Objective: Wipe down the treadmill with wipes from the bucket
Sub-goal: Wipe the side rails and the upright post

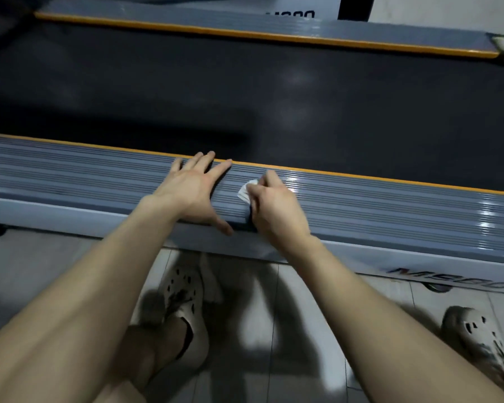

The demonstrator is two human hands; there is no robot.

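head view, looking down across the treadmill (376, 261). we see the left hand (194, 190) lying flat on the near grey ribbed side rail (70, 170), fingers straight and spread, tips reaching the orange strip (361, 176) that borders the dark belt (274, 97). just beside it, the right hand (277, 213) has its fingers curled round a small white wipe (246, 191), pressed to the same rail; we find the wipe between the two hands, mostly hidden under the right one. the near rail gleams with highlights to the right of the wipe. the far side rail (245, 23) runs along the top. below the near rail, we note two pale perforated shoes (186, 309) on the grey tiled floor (26, 271).
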